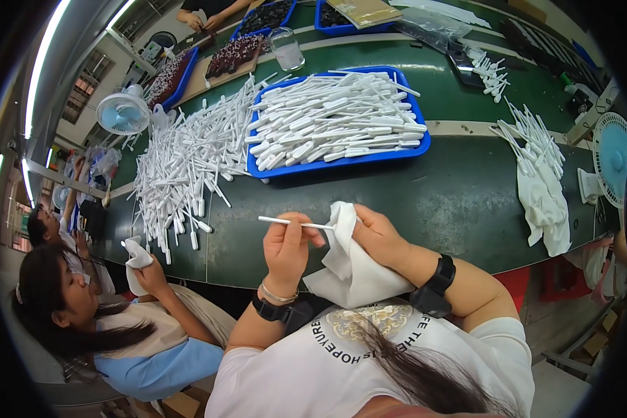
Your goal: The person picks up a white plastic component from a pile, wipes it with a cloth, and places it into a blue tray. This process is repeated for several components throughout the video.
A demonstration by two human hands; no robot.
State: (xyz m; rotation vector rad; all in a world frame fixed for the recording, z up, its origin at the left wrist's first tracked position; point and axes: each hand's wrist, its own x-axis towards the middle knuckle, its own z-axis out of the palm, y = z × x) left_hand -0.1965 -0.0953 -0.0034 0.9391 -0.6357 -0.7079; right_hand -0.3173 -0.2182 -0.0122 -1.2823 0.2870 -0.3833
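White stick [316, 226]: is lying nearly level in front of the person's chest, above the near edge of the work area; its right end is meeting a fold of cloth, and whether the tip is tucked inside cannot be judged.
Left hand [285, 249]: is pinching the stick between thumb and fingers, the rest of the fingers curling in toward the palm.
White cloth [359, 275]: is hanging in loose folds from the grasp, a peak standing up beside the stick.
Right hand [382, 238]: is grasping the cloth, partly closed; some of its fingers are hiding in the fabric.
Wrists: both are wearing dark bands with box-like units.
Blue tray [341, 166]: is standing beyond the hands, heaped with white sticks, mostly lying crosswise.
Loose pile [191, 157]: more white sticks are spreading left of the tray, a few reaching toward the near edge.
Green surface [467, 202]: is carrying tray and pile.
Right end: a bundle of sticks [534, 136] is lying against a crumpled white cloth [543, 209], near a fan [613, 160].
Left neighbour: a co-worker's hand [152, 273] is holding another cloth [136, 263].
Far side: a clear jar [286, 50] is standing behind the tray.
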